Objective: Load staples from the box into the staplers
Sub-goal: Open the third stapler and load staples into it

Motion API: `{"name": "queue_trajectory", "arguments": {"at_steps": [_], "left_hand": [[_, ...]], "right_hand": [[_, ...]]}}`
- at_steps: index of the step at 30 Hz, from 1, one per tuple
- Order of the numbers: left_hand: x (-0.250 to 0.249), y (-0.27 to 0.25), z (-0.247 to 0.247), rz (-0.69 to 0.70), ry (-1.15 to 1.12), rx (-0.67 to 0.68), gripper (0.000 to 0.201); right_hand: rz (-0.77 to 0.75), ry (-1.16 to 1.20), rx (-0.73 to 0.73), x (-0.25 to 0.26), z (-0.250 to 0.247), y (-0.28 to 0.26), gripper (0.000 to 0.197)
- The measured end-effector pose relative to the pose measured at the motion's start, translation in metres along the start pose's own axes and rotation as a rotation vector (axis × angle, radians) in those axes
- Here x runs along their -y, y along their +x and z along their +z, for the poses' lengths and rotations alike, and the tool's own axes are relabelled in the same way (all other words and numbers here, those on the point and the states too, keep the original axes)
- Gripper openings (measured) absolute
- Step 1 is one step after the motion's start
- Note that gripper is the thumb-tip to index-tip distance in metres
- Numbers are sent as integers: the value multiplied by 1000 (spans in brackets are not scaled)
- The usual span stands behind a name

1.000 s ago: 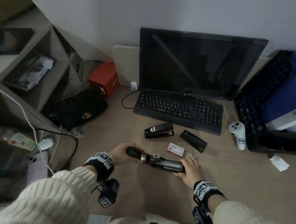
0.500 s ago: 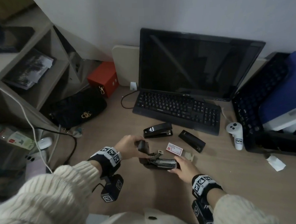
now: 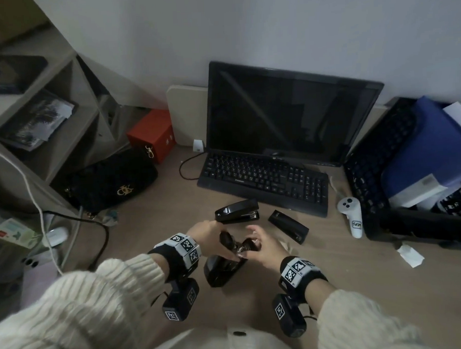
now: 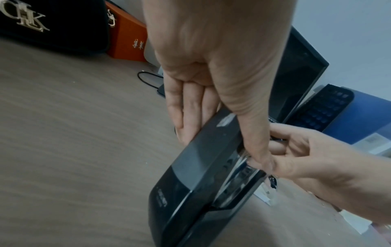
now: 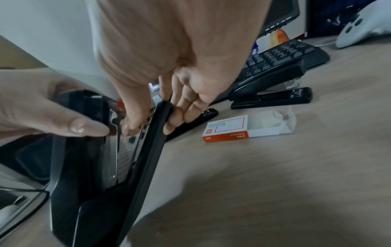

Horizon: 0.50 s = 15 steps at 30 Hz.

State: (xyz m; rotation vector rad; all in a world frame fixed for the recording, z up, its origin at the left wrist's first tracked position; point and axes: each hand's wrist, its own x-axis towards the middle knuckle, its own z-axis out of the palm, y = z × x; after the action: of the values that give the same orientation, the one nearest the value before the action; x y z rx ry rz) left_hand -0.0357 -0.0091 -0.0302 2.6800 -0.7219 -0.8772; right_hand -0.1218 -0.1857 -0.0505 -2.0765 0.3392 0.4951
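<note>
A black stapler (image 3: 223,271) stands on its hinge end on the desk, its cover swung a little away from the base. My left hand (image 3: 222,244) grips the cover (image 4: 201,167), fingers on one side and thumb on the other. My right hand (image 3: 250,246) holds the base edge (image 5: 148,158), and its thumb and forefinger reach into the metal magazine (image 5: 118,150). The orange and white staple box (image 5: 226,132) lies just behind, its inner tray (image 5: 273,124) slid out. Two more black staplers lie beyond: one (image 3: 238,211) in front of the keyboard, another (image 3: 288,226) to its right.
A keyboard (image 3: 264,178) and a dark monitor (image 3: 287,110) stand behind the staplers. A white controller (image 3: 350,216) lies at the right, beside a paper scrap (image 3: 411,255). At the left are a black bag (image 3: 109,180), a red box (image 3: 152,133) and a cable (image 3: 101,234).
The stapler lay opened flat on the desk; both hands have tipped it up onto its hinge end and brought cover and base closer. My right hand moved up from the base's front to the magazine.
</note>
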Motion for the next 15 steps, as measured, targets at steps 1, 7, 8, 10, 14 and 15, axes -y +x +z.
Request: {"name": "queue_trajectory", "arguments": {"at_steps": [1,7,8,10,14,15], "left_hand": [[0,0,-1,-11,-10,-5,69],[3,-1,-6,-51,-161,-93,49],[2,-2,-8,-54,-202,-113,47],[0,-2,-10,-61,-263,-110,46],[-6,0,-15,-132,-334,-99,55],[-8,1,-16,-140,-335,-105,58]], "right_hand": [[26,19,13,0,-1,1,69],[132,255,100,6,-4,5,65],[123,283,109,11,-6,4,68],[91,330,145,16,-10,4,84],[60,283,183,25,-4,3,111],[45,255,153,28,0,5,119]]}}
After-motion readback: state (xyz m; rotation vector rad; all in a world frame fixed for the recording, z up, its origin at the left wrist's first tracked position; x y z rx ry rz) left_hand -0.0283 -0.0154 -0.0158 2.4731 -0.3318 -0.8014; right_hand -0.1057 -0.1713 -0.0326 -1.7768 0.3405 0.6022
